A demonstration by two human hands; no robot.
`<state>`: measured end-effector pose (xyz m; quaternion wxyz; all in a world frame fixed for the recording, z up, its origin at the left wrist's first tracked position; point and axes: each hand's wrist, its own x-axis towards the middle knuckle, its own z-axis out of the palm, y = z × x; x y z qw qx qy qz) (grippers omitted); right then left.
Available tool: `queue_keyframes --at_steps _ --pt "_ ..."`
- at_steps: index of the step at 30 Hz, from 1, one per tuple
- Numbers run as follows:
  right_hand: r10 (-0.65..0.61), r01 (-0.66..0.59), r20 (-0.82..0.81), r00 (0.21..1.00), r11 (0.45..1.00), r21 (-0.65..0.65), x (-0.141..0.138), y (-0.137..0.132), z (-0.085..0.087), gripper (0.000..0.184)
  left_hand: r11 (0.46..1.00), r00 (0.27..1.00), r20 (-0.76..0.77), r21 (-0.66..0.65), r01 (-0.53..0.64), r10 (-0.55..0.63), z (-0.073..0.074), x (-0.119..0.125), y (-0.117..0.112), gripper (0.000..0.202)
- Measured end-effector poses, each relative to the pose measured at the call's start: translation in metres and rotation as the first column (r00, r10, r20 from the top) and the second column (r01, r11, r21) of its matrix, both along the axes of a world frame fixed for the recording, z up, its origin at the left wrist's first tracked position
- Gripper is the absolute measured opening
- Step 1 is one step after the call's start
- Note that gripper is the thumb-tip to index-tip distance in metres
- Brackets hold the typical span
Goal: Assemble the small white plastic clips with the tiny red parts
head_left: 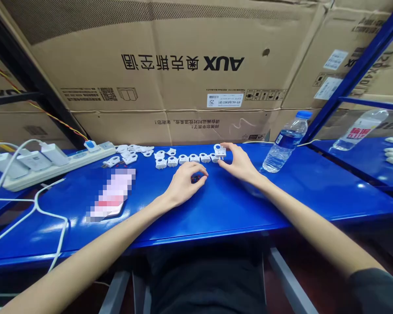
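Between the thumb and fingers of my right hand (237,161) is a white two-pin plug (219,151) with a ring-shaped handle, upright with its pins down. It is at the right end of a row of several similar white plugs (172,161) along the blue table. My left hand (186,181) rests just in front of that row, its fingers curled towards the thumb. Inside the curl shows a small dark thing (195,179) with red bits, mostly hidden by the fingers. More white plugs (129,158) lie in a loose heap at the row's left.
A phone (116,192), partly blurred out, lies left on the blue table (199,222). Behind it, a white power strip (75,165) holds several chargers, with white cables (63,222) trailing forward. A water bottle (285,141) stands right. Large cardboard boxes (183,87) wall the back.
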<state>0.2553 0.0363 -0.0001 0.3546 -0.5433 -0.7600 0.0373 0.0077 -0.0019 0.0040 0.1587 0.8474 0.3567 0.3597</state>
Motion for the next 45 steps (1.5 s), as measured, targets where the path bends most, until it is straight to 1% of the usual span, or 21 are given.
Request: queue_keyframes --at_steps 3,6,9,11,17,21,24,29,34,37,39,41,45 --pt "0.109 -0.108 -0.009 0.994 0.992 0.059 -0.007 -0.007 0.002 0.063 0.998 0.985 0.162 -0.007 -0.061 0.061 0.004 -0.002 0.002 0.015" --pt "0.21 -0.211 0.017 0.978 0.973 0.09 -0.016 -0.017 0.004 0.067 0.993 0.957 0.265 -0.026 -0.113 0.116 0.007 -0.006 0.006 0.017" --pt "0.275 -0.281 0.073 0.959 0.954 0.1 -0.025 -0.026 0.005 0.067 0.989 0.94 0.307 -0.033 -0.142 0.145 0.007 -0.01 0.009 0.018" --pt "0.293 -0.304 0.111 0.95 0.947 0.107 -0.029 -0.03 0.004 0.067 0.988 0.937 0.315 -0.039 -0.149 0.153 0.007 -0.011 0.009 0.018" --pt "0.266 -0.292 0.201 0.943 0.95 0.112 -0.036 -0.036 0.003 0.065 0.989 0.925 0.352 -0.097 -0.114 0.141 0.004 -0.008 0.005 0.018" --pt "0.263 -0.298 0.243 0.934 0.947 0.119 -0.04 -0.039 0.003 0.062 0.989 0.925 0.357 -0.112 -0.094 0.128 0.004 -0.009 0.005 0.019" --pt "0.26 -0.304 0.258 0.93 0.941 0.149 -0.04 -0.04 0.003 0.058 0.987 0.917 0.374 -0.125 -0.097 0.137 0.006 -0.01 0.005 0.018" --pt "0.246 -0.303 0.286 0.926 0.937 0.174 -0.04 -0.041 0.006 0.057 0.99 0.92 0.373 -0.115 -0.085 0.123 0.007 -0.01 0.004 0.016" --pt "0.257 -0.312 0.307 0.917 0.939 0.146 -0.04 -0.041 0.006 0.057 0.987 0.922 0.359 -0.118 -0.107 0.143 0.005 -0.01 0.005 0.016" --pt "0.238 -0.305 0.332 0.913 0.938 0.166 -0.04 -0.041 0.006 0.055 0.985 0.925 0.345 -0.117 -0.124 0.157 0.004 -0.01 0.005 0.016" --pt "0.236 -0.31 0.343 0.909 0.934 0.179 -0.041 -0.041 0.006 0.054 0.988 0.931 0.334 -0.1 -0.122 0.148 0.005 -0.01 0.004 0.015" --pt "0.237 -0.311 0.339 0.91 0.933 0.182 -0.041 -0.041 0.006 0.052 0.991 0.935 0.329 -0.054 -0.12 0.131 0.006 -0.01 0.004 0.016" --pt "0.234 -0.299 0.29 0.928 0.933 0.201 -0.041 -0.04 0.005 0.053 0.989 0.937 0.326 0.026 -0.142 0.126 0.004 -0.011 0.005 0.018"
